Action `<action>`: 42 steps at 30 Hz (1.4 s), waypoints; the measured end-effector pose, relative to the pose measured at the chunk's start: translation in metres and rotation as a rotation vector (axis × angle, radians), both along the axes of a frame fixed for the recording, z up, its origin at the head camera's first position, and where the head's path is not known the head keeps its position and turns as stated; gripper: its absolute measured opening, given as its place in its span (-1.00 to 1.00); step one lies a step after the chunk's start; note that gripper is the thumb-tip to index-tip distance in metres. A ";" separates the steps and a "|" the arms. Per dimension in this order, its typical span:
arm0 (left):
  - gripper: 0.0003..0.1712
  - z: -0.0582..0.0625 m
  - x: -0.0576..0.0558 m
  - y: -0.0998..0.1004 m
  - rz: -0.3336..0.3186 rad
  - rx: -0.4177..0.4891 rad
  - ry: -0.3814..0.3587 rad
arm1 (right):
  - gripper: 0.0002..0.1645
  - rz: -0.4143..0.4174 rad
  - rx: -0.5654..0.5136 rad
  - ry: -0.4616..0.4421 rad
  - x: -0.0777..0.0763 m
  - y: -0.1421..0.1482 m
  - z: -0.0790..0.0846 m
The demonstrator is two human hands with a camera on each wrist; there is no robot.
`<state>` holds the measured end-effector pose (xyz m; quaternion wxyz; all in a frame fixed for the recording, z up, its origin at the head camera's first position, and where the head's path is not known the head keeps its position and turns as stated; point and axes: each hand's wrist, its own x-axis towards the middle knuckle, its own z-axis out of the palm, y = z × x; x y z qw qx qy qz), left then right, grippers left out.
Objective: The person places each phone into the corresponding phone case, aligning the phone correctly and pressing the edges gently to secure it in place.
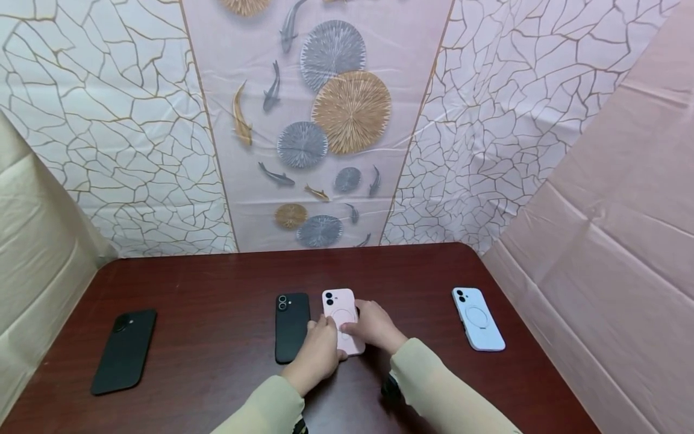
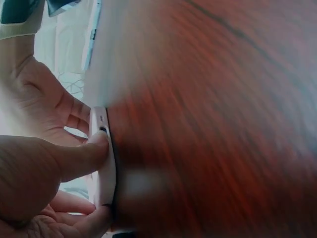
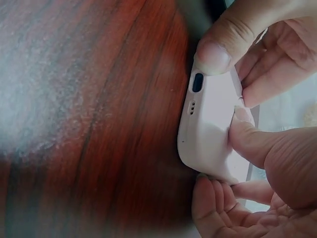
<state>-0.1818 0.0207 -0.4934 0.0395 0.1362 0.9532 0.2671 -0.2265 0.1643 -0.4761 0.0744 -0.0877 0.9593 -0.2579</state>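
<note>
Pink phone [image 1: 352, 345] sits just below center of the tabletop [image 1: 217, 337] on my head feed, back side up, camera end toward 12 o'clock, both hands on it. I see twin lenses [image 1: 329, 299] in its 11 o'clock corner and a round ring [image 1: 343, 311] on the back.

Left hand [image 1: 317, 354] comes in from 7 o'clock. Its fingers are curled in along the 9 o'clock edge, thumb [image 3: 213, 57] pressed on the 6 o'clock end, right beside the charging port [image 3: 198, 83]; the gap is closed down onto the phone.

Right hand [image 1: 376, 325] comes in from 4 o'clock, thumb [image 3: 246, 141] on the back, fingers bent round the 3 o'clock edge, so it pinches the phone too. Can't tell from my feeds whether the phone lies fully flat or is slightly lifted.

Black phone [image 1: 290, 325] is just beside it at 9 o'clock, back up, lenses toward 12 o'clock. I can't tell if the left hand touches it. Dark phone [image 1: 123, 355] is well apart, also near 9 o'clock, top leaning toward 1 o'clock. White phone [image 1: 488, 337] is well apart at 3 o'clock, near the tabletop's edge, ring on its back, top leaning toward 11 o'clock.

Pale sleeves [image 1: 452, 392] on both arms. Backdrop cloth [image 1: 135, 120] at 12 o'clock: cracked-line side panels, middle strip with fish and round leaf shapes. Left wrist feed is partly blurred.
</note>
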 end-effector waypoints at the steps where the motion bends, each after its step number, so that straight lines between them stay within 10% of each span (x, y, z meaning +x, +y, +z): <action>1: -0.11 0.000 0.000 0.000 -0.002 -0.002 0.004 | -0.31 0.002 -0.001 -0.006 0.000 0.000 -0.001; 42: -0.08 0.000 -0.002 0.001 -0.012 -0.022 -0.011 | -0.23 0.028 0.025 -0.027 0.000 0.005 -0.006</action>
